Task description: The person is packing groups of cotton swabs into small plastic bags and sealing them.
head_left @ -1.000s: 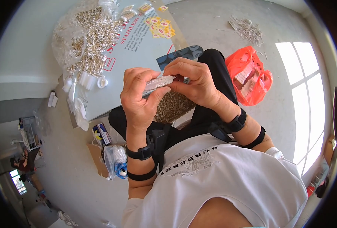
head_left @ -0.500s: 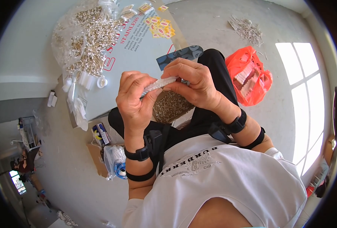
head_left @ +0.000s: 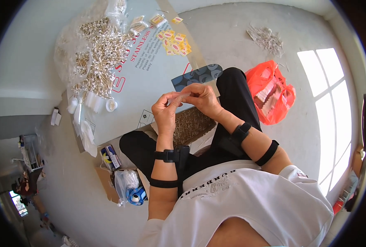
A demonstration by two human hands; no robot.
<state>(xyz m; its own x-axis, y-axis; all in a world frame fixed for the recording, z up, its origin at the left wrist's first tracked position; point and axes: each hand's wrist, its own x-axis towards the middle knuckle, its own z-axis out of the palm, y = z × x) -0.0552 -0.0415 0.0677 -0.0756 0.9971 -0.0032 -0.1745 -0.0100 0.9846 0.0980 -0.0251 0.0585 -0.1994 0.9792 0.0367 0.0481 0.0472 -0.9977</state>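
In front of my lap, both hands meet around a small whitish, translucent plastic packet (head_left: 179,98); fingers cover much of it and its contents cannot be made out. My left hand (head_left: 164,114) pinches one end with thumb and fingers. At the other end, my right hand (head_left: 205,99) is closed in a similar pinch. Below the hands, between my legs, loose cotton swabs (head_left: 191,126) fill an open cardboard box. Beyond the hands, a dark patterned strip (head_left: 197,77) lies across the table edge by my right knee.
On the film-covered table (head_left: 135,99) lie a heap of cotton swabs (head_left: 102,55) in clear plastic, small yellow-and-white cards (head_left: 174,42) and a white roll (head_left: 111,105). A red plastic bag (head_left: 269,113) holding pale packs stands right. Scattered swabs (head_left: 265,40) and an open carton (head_left: 109,185) are on the floor.
Both hands have drawn closer together and lower toward my lap, and look smaller. The packet is now mostly covered by fingers. The swab box shows more fully.
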